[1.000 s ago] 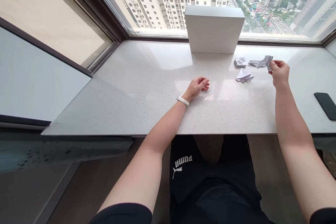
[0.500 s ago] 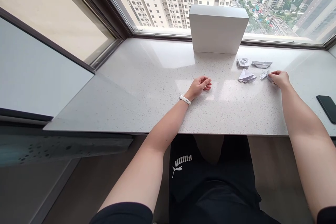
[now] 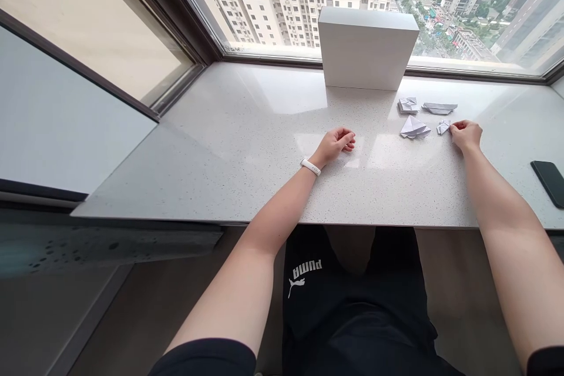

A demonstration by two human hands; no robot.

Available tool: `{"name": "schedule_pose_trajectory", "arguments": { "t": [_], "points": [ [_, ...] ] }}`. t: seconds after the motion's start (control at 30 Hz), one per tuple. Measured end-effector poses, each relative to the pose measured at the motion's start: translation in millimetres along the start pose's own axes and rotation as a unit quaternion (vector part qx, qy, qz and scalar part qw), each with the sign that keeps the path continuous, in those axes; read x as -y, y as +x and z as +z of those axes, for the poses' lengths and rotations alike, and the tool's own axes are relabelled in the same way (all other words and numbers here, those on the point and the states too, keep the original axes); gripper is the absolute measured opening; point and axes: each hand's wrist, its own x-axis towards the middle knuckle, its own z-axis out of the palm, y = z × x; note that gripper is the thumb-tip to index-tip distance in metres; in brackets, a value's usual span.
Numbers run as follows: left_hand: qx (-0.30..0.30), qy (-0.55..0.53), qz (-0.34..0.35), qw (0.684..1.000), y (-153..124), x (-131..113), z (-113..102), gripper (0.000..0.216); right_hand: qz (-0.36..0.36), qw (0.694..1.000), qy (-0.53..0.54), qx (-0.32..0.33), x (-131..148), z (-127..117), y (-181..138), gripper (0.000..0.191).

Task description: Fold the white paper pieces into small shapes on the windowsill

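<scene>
Lowered since the earlier frame, the small greyish-white, many-angled piece of folded paper (image 3: 443,127) has come from over the long fold behind it to lie on the counter in front, and I judge from this that it has reached a resting spot as the near right corner of a loose two-by-two group. At its three o'clock edge the bare right hand (image 3: 467,134) has its thumb and fingertips drawn together; from my remote feed they seem to meet the paper, but I cannot tell whether they pinch it or have let go. Straight at twelve o'clock from the piece I see the long, flat, boat-like strip of white folded paper (image 3: 439,108), just apart. Near it at nine o'clock sits the white, fan-pointed fold of paper (image 3: 415,127), and at ten the squarish, layered white paper packet (image 3: 408,106). Farther out, toward nine, the bare left hand (image 3: 333,145) rests unmoved, loosely curled and grasping nothing that I can see, a white band (image 3: 311,167) on its wrist. Well apart at four o'clock lies the black, round-cornered phone (image 3: 547,184); between ten and eleven the plain white rectangular box (image 3: 365,56) stands by the window, on the same speckled, glossy white counter (image 3: 220,141).
</scene>
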Motion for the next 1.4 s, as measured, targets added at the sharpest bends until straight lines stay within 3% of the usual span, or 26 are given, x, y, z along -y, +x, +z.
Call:
{"name": "schedule_pose_trajectory", "arguments": {
  "t": [0.3,0.43,0.53,0.6,0.67,0.73,0.8,0.87,0.93,1.4],
  "points": [
    [-0.003,-0.002,-0.006,1.000,-1.7,-2.9,-1.0,0.025,0.014,0.992,0.115,-0.059,-13.1,1.3,-1.1,0.009],
    [-0.005,0.002,-0.004,1.000,-0.7,-3.4,-0.7,0.029,0.064,0.971,0.170,-0.157,-15.2,6.5,-11.3,0.017],
    [-0.007,0.007,-0.003,1.000,0.2,-3.2,-0.5,0.031,0.076,0.953,0.192,-0.221,-6.2,16.6,-49.3,0.021],
    [-0.009,0.015,0.002,1.000,0.3,-3.1,0.3,0.032,0.014,0.961,0.223,-0.164,7.6,30.0,-90.7,0.015],
    [-0.010,0.035,0.009,0.999,-0.2,-3.2,2.1,0.031,-0.120,0.964,0.238,-0.003,27.8,49.6,-136.8,0.005],
    [-0.002,0.081,0.025,0.996,-1.0,-3.4,4.3,0.027,-0.263,0.918,0.231,0.186,51.4,72.5,-177.9,0.009],
    [0.012,0.142,0.055,0.988,-2.1,-3.7,6.3,0.023,-0.359,0.865,0.197,0.289,73.5,93.4,-206.4,0.011],
    [0.024,0.186,0.087,0.978,-3.0,-4.0,7.1,0.021,-0.395,0.851,0.148,0.313,89.0,107.5,-220.3,0.010],
    [0.030,0.200,0.099,0.974,-3.5,-4.2,6.7,0.022,-0.394,0.857,0.130,0.305,95.7,113.0,-222.8,0.010],
    [0.024,0.194,0.073,0.978,-4.5,-2.0,5.0,0.024,-0.345,0.858,0.208,0.318,90.6,102.3,-209.8,0.014]
  ]
}}
